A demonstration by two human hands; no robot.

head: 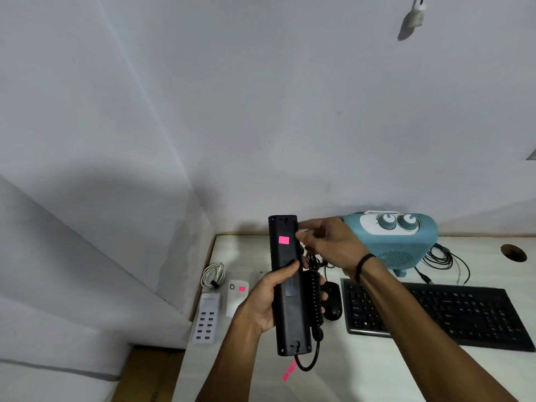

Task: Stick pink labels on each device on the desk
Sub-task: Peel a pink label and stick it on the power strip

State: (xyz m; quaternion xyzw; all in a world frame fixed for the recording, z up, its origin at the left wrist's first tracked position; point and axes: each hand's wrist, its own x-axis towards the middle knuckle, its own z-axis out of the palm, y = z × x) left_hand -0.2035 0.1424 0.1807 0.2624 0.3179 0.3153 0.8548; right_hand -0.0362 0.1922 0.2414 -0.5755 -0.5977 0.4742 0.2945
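My left hand (268,300) grips a long black power strip (287,285) around its middle and holds it upright above the desk, back side toward me. A pink label (284,240) sits on its upper part. My right hand (327,242) is beside the strip's top right edge, fingers loosely curled near the bundled black cord (314,297); whether it pinches anything is hidden. A strip of pink labels (289,370) lies on the white desk (377,372) below the power strip. A small white device (237,297) at the left carries a pink label (242,288).
A white multi-port USB charger (206,320) with a coiled white cable (213,274) lies at the desk's left edge. A black mouse (333,300), black keyboard (435,314) and blue heater (394,242) with loose black wires (443,256) stand on the right. A cable hole (513,252) is at far right.
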